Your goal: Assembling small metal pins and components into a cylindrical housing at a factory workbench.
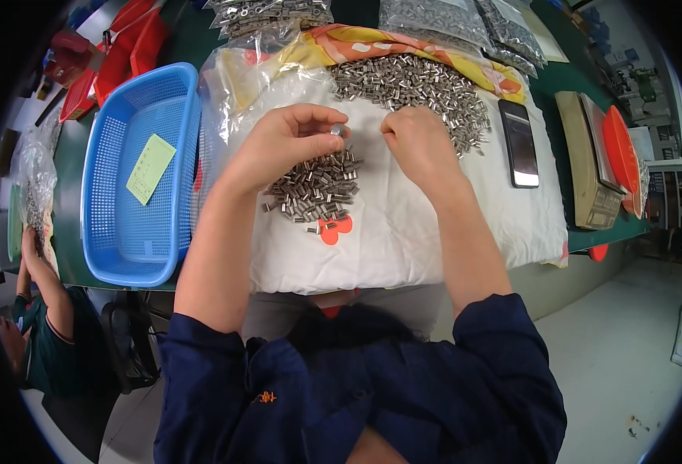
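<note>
Between the thumb and fingers of my left hand (294,139) is a small shiny metal sleeve (338,131). Under that hand lies a smaller pile of short metal sleeves (318,189) on the white cloth (391,240). My right hand (420,143) is curled, its fingertips bent inward and facing the left hand; whether anything is in them is hidden. Just beyond the right hand spreads a larger heap of the same metal sleeves (403,81), reaching along the far side of the cloth.
A blue plastic basket (97,193) holding a green paper slip (151,169) stands at left. A black phone (519,143) lies right, near a cardboard box (588,166) and red tray (620,147). Bags of metal parts (433,23) line the back. Another person (55,332) works far left.
</note>
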